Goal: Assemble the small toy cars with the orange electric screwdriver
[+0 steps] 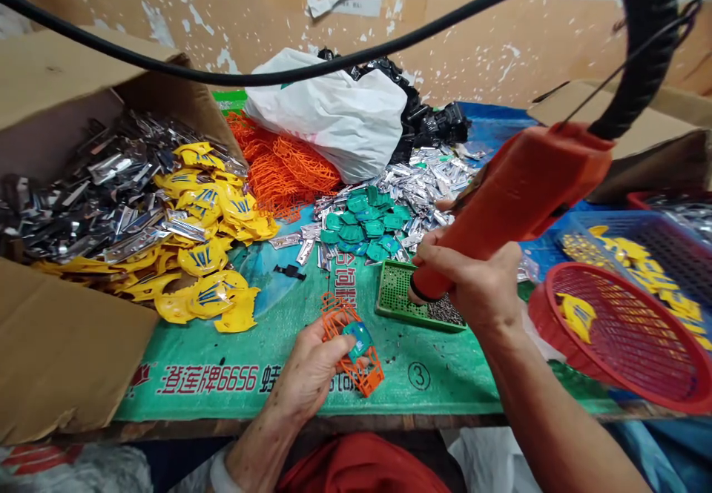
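Closed around an orange plastic frame (368, 382), my left hand (311, 363) holds it low over the table's front, thumb pressing on a teal plastic part (359, 339) that lies on it. My right hand (489, 285) grips a red electric screwdriver (517, 193), tilted with its nose down over a green tray (420, 320). Small dark screws (448, 310) lie in the tray's right part; the driver's tip is over its middle, and I cannot tell whether it touches. Behind the tray is a heap of teal parts (367, 222).
At left, a cardboard box (67, 352) spills shiny strips and yellow shells (205, 256). Orange frames (294, 167) and a white bag (334, 115) lie behind. A red basket (556, 322) holds a yellow shell at right. A black cable (239, 78) crosses overhead.
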Action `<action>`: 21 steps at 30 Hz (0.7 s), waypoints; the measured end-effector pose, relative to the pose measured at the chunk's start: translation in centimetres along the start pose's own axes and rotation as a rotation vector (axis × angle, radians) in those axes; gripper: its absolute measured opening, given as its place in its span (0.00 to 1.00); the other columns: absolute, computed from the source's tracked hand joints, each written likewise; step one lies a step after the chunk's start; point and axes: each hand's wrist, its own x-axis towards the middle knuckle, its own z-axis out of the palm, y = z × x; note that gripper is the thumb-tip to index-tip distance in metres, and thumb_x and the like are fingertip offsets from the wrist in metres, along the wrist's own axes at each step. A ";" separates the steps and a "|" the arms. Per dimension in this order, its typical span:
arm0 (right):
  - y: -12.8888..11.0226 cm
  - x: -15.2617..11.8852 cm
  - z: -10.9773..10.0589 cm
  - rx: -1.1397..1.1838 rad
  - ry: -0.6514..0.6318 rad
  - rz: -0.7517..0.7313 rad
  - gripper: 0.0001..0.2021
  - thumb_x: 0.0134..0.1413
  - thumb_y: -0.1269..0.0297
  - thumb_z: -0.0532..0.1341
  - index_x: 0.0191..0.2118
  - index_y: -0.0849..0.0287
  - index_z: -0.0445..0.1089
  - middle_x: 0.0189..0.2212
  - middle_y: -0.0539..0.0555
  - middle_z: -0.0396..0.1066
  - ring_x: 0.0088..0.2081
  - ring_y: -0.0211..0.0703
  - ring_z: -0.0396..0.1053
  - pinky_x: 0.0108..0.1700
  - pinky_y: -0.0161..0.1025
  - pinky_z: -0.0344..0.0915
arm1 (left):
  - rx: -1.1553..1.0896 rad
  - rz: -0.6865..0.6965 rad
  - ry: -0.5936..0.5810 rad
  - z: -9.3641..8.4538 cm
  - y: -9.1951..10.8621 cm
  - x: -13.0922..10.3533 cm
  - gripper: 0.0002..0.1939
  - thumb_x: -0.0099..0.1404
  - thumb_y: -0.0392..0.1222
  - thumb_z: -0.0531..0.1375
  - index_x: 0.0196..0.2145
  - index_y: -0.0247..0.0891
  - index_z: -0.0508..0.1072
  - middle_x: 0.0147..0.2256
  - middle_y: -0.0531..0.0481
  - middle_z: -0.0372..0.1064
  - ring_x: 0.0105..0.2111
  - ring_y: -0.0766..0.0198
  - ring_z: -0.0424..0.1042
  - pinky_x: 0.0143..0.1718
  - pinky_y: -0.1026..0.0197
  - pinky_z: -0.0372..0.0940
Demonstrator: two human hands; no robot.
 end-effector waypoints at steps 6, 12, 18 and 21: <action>0.4 -0.4 -0.1 0.020 0.016 -0.009 0.07 0.36 0.70 0.68 0.25 0.61 0.70 0.23 0.48 0.69 0.23 0.37 0.66 0.27 0.39 0.65 | -0.012 -0.014 -0.017 0.1 0.1 0.1 0.12 0.49 0.36 0.67 0.34 0.34 0.75 0.31 0.50 0.72 0.26 0.66 0.71 0.27 0.62 0.70; 0.4 -0.4 0.2 0.019 0.063 0.014 0.11 0.32 0.70 0.70 0.27 0.61 0.71 0.22 0.48 0.69 0.22 0.37 0.66 0.26 0.39 0.63 | -0.008 -0.025 -0.020 -0.1 -0.1 0.1 0.12 0.49 0.36 0.67 0.33 0.34 0.74 0.29 0.51 0.71 0.26 0.66 0.71 0.27 0.63 0.69; 0.8 -0.2 0.2 0.012 0.086 0.010 0.10 0.31 0.70 0.69 0.26 0.58 0.73 0.21 0.48 0.70 0.22 0.39 0.66 0.26 0.42 0.64 | 0.013 -0.042 -0.013 0.0 0.0 0.0 0.13 0.48 0.37 0.67 0.34 0.34 0.73 0.29 0.52 0.71 0.25 0.66 0.70 0.27 0.63 0.69; 0.9 -0.2 0.2 0.012 0.095 0.000 0.09 0.30 0.71 0.69 0.23 0.56 0.72 0.21 0.48 0.70 0.21 0.39 0.66 0.24 0.42 0.64 | 0.008 -0.041 -0.005 0.0 0.0 0.0 0.14 0.47 0.37 0.67 0.34 0.34 0.73 0.29 0.52 0.71 0.26 0.67 0.70 0.26 0.64 0.69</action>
